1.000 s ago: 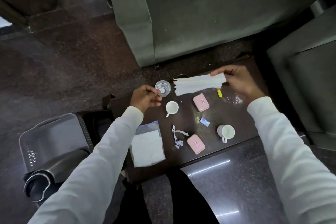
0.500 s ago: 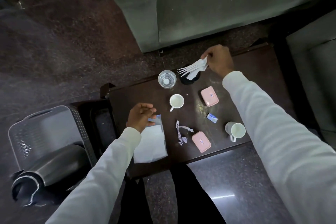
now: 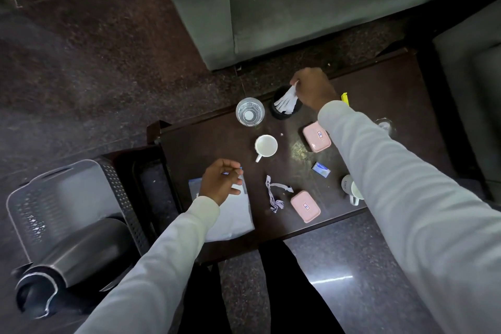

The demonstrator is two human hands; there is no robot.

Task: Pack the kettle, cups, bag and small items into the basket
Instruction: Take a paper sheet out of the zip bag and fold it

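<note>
My right hand [image 3: 314, 88] is pinched on a bundle of white sticks [image 3: 286, 102], their lower ends down in the black holder [image 3: 284, 112] at the far edge of the table [image 3: 393, 84]. My left hand [image 3: 221, 180] hovers loosely open and empty over the top of the bag [image 3: 233, 221], fingers curled, not yet touching it as far as I can tell.

To do this well, I should let the sticks settle upright in the holder before letting go, so it doesn't tip toward the glass [image 3: 250, 112] just beside it. Then the left hand can pinch the bag by its upper edge and carry it to the basket [image 3: 35, 198] on the floor at my left, where the kettle [image 3: 81, 252] already lies on its side.

Still on the table: a cup [image 3: 266, 145] near the middle, a second cup [image 3: 349, 188] half hidden by my right sleeve, two pink boxes [image 3: 316, 136], a small blue packet [image 3: 321, 169], a ribbon [image 3: 275, 195].

Half a second ago the sticks were fanned out above the holder; now they are gathered and lower in it. The left hand has hardly moved.
</note>
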